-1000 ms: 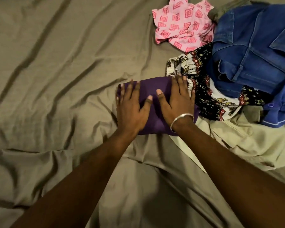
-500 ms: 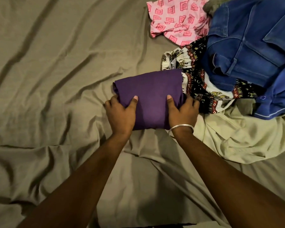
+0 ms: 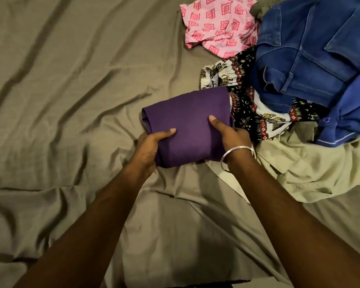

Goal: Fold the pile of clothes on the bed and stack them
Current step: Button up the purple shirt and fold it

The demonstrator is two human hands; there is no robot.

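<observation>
A folded purple garment (image 3: 187, 119) sits in the middle of the olive bed sheet (image 3: 71, 100). My left hand (image 3: 149, 146) grips its near left edge, thumb on top and fingers tucked under. My right hand (image 3: 231, 136), with a silver bangle on the wrist, holds its near right edge the same way. To the right lies the unfolded pile: a pink patterned cloth (image 3: 218, 26), a black and white printed cloth (image 3: 249, 100), blue jeans (image 3: 312, 48), a blue shirt (image 3: 349, 117) and a pale green garment (image 3: 312, 169).
The wrinkled sheet stretches wide to the left and toward me. The pile crowds the upper right corner and touches the purple garment's right side.
Both hands went from pressing flat on the purple garment to sliding back and gripping its near edges, thumbs on top. The garment's near side has lifted slightly.
</observation>
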